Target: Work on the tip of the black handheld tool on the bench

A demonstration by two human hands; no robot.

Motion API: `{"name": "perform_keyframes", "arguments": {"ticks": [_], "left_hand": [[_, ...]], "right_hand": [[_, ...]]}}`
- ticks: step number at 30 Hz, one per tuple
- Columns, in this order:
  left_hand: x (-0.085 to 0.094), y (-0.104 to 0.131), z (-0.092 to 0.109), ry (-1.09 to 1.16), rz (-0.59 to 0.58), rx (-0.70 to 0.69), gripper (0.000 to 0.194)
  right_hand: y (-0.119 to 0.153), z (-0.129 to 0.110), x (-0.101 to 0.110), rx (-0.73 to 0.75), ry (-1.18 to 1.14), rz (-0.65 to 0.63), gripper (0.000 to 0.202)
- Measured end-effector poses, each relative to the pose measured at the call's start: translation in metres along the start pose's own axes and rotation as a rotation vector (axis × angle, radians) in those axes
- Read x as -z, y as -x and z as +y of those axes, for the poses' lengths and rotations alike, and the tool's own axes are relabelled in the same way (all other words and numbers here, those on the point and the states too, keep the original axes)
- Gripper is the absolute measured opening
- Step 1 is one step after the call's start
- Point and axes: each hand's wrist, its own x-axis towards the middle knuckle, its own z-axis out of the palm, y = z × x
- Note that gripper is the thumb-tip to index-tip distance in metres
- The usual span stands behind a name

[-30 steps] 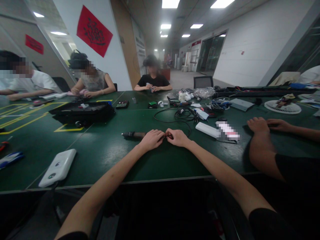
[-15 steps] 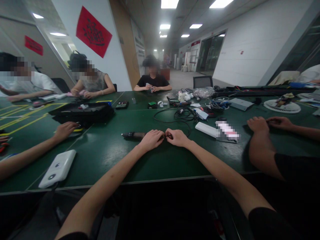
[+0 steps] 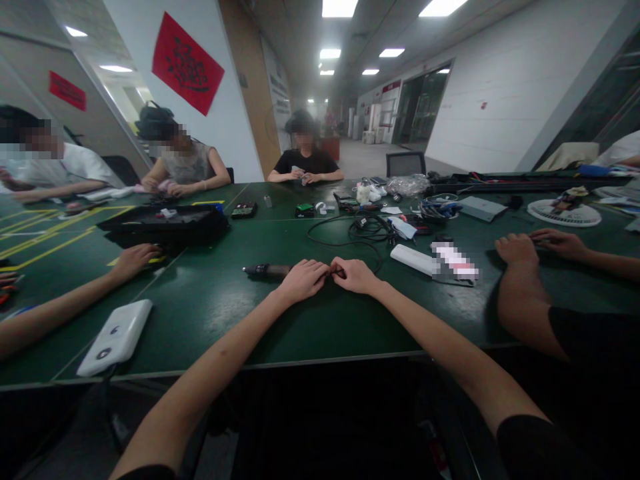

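Note:
An electric screwdriver (image 3: 269, 271) with a dark body lies on the green table, its narrow tip pointing left. My left hand (image 3: 304, 280) is closed over its rear end and hides that part. Close beside it, my right hand (image 3: 356, 276) pinches the black cord (image 3: 379, 257) where it comes to the screwdriver's back end. The fingertips of both hands nearly meet there, so the exact join is hidden. From my right hand the cord runs up to a loose coil on the table.
A white power bank (image 3: 116, 337) lies front left, near a co-worker's hand (image 3: 135, 261). A black tray (image 3: 165, 227) stands beyond. To the right are a white box (image 3: 413, 260) and another person's forearms (image 3: 523, 287). Cables, circuit parts and a round white grille (image 3: 564, 213) lie farther back.
My hands, the screwdriver and the cord look almost unmoved. At the far left, a co-worker's hand has shifted slightly.

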Motion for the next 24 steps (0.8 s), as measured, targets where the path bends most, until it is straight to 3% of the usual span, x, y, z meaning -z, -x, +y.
{"name": "perform_keyframes", "arguments": {"ticks": [24], "left_hand": [[-0.0022, -0.0008, -0.0004, 0.009, 0.012, 0.028, 0.014]], "right_hand": [[-0.0003, -0.0013, 0.0004, -0.011, -0.004, 0.004, 0.016]]}}
